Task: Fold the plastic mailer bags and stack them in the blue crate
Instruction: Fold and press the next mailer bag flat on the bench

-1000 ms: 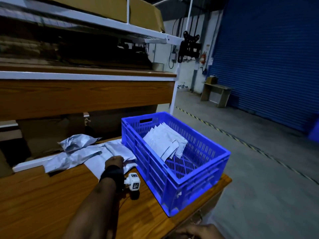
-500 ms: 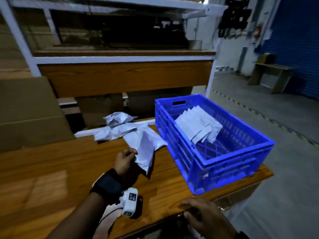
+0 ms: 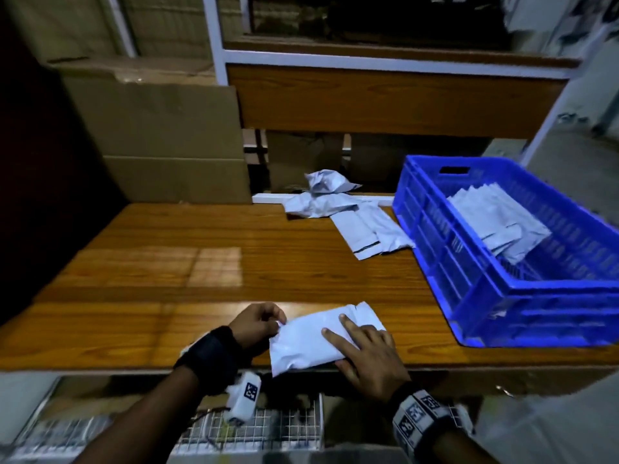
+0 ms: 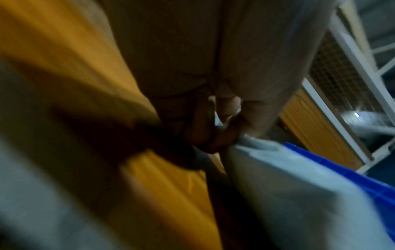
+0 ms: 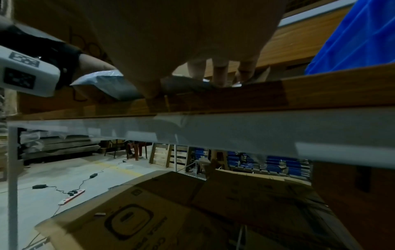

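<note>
Right now my left hand (image 3: 256, 324) pinches the mailer bag's (image 3: 311, 343) left edge while my right hand (image 3: 365, 349) presses flat, fingers straight, at the table's (image 3: 201, 269) near edge. It overhangs; slick plastic could slide off, short of the blue crate (image 3: 522, 299).

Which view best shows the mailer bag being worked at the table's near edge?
The head view: the mailer bag lies whole on the table, left hand pinching its end, right hand pressing it flat. The left wrist view shows a blurred grey slab; the right wrist view shows only its underside overhanging the edge.
</note>
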A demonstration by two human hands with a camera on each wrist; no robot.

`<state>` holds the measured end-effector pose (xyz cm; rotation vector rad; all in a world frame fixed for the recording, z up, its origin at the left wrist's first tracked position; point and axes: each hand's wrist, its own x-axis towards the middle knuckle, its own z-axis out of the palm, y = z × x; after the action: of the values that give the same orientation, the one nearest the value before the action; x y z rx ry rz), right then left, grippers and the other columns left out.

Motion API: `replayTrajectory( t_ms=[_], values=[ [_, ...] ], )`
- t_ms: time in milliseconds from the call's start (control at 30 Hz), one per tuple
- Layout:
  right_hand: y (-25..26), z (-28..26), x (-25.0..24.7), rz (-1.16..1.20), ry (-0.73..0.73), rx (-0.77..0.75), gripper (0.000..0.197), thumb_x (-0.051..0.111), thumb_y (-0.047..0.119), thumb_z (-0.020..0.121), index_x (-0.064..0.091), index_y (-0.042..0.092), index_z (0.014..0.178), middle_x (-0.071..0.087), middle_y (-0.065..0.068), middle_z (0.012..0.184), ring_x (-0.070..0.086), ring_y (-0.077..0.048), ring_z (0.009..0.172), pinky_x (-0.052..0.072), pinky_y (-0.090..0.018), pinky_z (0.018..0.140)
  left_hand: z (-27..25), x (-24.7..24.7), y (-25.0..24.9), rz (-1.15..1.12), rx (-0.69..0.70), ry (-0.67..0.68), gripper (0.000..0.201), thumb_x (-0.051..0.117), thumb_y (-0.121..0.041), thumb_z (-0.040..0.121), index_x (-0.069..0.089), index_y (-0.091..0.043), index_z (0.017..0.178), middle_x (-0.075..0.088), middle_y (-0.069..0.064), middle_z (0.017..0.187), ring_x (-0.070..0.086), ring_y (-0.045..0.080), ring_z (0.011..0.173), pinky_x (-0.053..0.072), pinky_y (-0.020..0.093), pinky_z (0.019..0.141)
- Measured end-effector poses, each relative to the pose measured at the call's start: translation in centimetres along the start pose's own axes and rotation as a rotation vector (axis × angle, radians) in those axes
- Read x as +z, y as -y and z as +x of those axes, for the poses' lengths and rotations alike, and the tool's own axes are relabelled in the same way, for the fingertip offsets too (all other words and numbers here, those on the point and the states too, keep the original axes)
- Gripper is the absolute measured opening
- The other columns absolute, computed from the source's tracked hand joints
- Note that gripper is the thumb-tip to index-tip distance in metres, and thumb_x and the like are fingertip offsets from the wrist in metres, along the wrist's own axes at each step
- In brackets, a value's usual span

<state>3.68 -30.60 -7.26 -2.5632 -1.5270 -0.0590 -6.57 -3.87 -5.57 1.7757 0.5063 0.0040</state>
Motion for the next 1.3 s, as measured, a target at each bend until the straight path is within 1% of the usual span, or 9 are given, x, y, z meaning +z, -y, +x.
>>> replayTrajectory(
  t_ms=[100, 233, 333, 433, 533, 633, 800, 1033, 1300],
  values=[
    [1.1, 0.8, 0.4, -0.056, -0.006, 0.052, 0.065, 0.052, 0.054, 0.082, 0.035, 0.045, 0.144, 0.056, -0.006, 0.135, 0.055, -0.029, 0.097, 0.046, -0.042, 0.072, 0.6, -1.8, -0.5, 0.306, 0.017, -0.117, 0.017, 0.057, -0.005, 0.080, 0.063, -0.020, 0.079, 0.064, -0.002, 0.073, 0.059, 0.017, 0.063, 0.042, 0.022, 0.060],
    [2.6, 1.3, 0.8, -0.062, -0.041, 0.079, 0.056, 0.045, 0.060, 0.085, 0.044, 0.042, 0.138, 0.058, -0.008, 0.124, 0.057, -0.029, 0.100, 0.035, -0.041, 0.077, 0.1, -1.8, -2.5, 0.601, 0.210, -0.307, 0.012, 0.053, -0.006, 0.083, 0.058, -0.016, 0.085, 0.056, 0.003, 0.090, 0.056, 0.020, 0.081, 0.045, 0.031, 0.074],
    [3.1, 2.7, 0.2, 0.005, -0.121, 0.088, 0.050, 0.040, 0.056, 0.092, 0.048, 0.035, 0.137, 0.054, -0.006, 0.131, 0.052, -0.028, 0.113, 0.033, -0.043, 0.086, -0.5, 0.5, -3.0, 0.859, 0.391, -0.220, 0.016, 0.051, -0.027, 0.085, 0.058, -0.020, 0.098, 0.054, 0.004, 0.104, 0.048, 0.025, 0.100, 0.042, 0.039, 0.083],
    [3.8, 4.8, 0.4, 0.081, -0.168, 0.067, 0.049, 0.033, 0.048, 0.098, 0.045, 0.025, 0.139, 0.050, -0.002, 0.137, 0.045, -0.023, 0.125, 0.034, -0.041, 0.099, -0.5, 3.8, -2.4, 1.042, 0.404, -0.119, 0.035, 0.040, -0.038, 0.089, 0.052, -0.022, 0.117, 0.050, 0.003, 0.128, 0.042, 0.026, 0.116, 0.036, 0.040, 0.091],
    [3.7, 5.8, 2.2, 0.153, -0.137, 0.073, 0.054, 0.027, 0.046, 0.099, 0.042, 0.020, 0.144, 0.046, 0.000, 0.145, 0.040, -0.020, 0.135, 0.027, -0.036, 0.109, 0.0, 5.1, -0.6, 1.026, 0.372, -0.099, 0.045, 0.036, -0.038, 0.094, 0.042, -0.022, 0.136, 0.046, 0.001, 0.141, 0.038, 0.023, 0.129, 0.032, 0.037, 0.101],
    [3.4, 5.4, 3.5, 0.152, -0.146, 0.102, 0.054, 0.038, 0.040, 0.095, 0.049, 0.014, 0.141, 0.048, -0.005, 0.146, 0.043, -0.023, 0.136, 0.028, -0.041, 0.109, -0.1, 5.3, 1.7, 1.014, 0.370, -0.141, 0.057, 0.026, -0.044, 0.097, 0.030, -0.022, 0.149, 0.032, -0.001, 0.155, 0.027, 0.017, 0.142, 0.022, 0.034, 0.113],
    [3.4, 5.3, 4.1, 0.005, -0.254, 0.066, 0.055, 0.050, 0.039, 0.089, 0.053, 0.015, 0.138, 0.051, -0.005, 0.144, 0.045, -0.027, 0.134, 0.035, -0.049, 0.108, -0.7, 6.4, 2.7, 1.072, 0.374, -0.210, 0.059, 0.021, -0.045, 0.098, 0.019, -0.022, 0.153, 0.019, -0.002, 0.160, 0.015, 0.018, 0.147, 0.015, 0.037, 0.118],
    [3.6, 5.5, 3.6, -0.052, -0.141, 0.120, 0.060, 0.046, 0.042, 0.089, 0.042, 0.022, 0.146, 0.041, -0.002, 0.152, 0.036, -0.031, 0.140, 0.025, -0.056, 0.112, -0.3, 6.8, 2.7, 1.125, 0.328, -0.235, 0.062, 0.022, -0.045, 0.096, 0.018, -0.020, 0.153, 0.020, -0.001, 0.160, 0.011, 0.020, 0.148, 0.010, 0.041, 0.118],
    [1.8, 5.0, 3.2, 0.101, -0.080, 0.122, 0.064, 0.028, 0.050, 0.095, 0.029, 0.021, 0.152, 0.023, 0.000, 0.160, 0.020, -0.023, 0.148, 0.003, -0.038, 0.117, -0.6, 6.1, 1.2, 1.065, 0.269, -0.154, 0.073, 0.009, -0.053, 0.087, 0.017, -0.023, 0.153, 0.020, -0.001, 0.160, 0.012, 0.017, 0.147, 0.013, 0.039, 0.118]
  ],
)
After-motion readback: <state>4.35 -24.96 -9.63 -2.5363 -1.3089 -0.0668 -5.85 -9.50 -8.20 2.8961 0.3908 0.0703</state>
